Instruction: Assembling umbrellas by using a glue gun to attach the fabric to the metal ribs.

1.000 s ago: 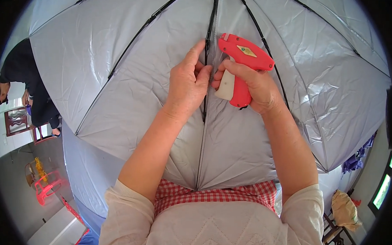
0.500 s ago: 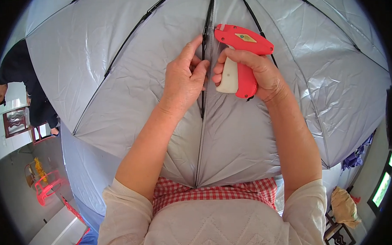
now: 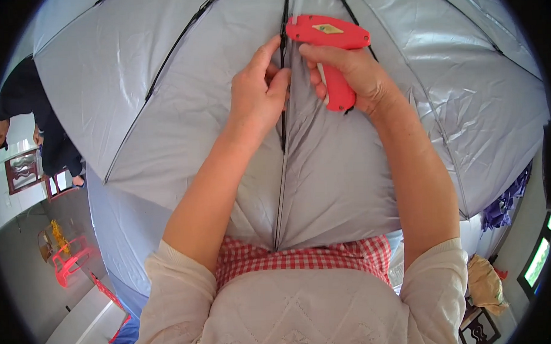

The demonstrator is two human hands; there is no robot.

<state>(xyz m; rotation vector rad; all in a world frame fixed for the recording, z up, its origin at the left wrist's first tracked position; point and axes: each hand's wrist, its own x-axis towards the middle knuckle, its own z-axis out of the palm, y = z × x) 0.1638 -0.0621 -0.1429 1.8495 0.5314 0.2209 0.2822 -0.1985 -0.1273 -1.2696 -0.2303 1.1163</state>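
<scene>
An opened silver-grey umbrella spreads in front of me, its inner side with black ribs facing up. My left hand is closed around the middle rib, index finger and thumb against it. In my right hand is a red tagging gun with a pale trigger, gripped by the handle. Its front end touches or nearly touches the rib just above my left fingertips; the exact contact is too small to make out. My right fingers wrap the trigger, which is mostly hidden.
A red chair-like frame stands on the floor at left, below a person in dark clothes. Purple crumpled fabric lies at the right, above a tan sack. The umbrella's near edge meets my red checked cloth.
The tagging gun has moved up and left to the rib, and my right fingers have squeezed in on its trigger. My left hand keeps its hold, slightly higher in view.
</scene>
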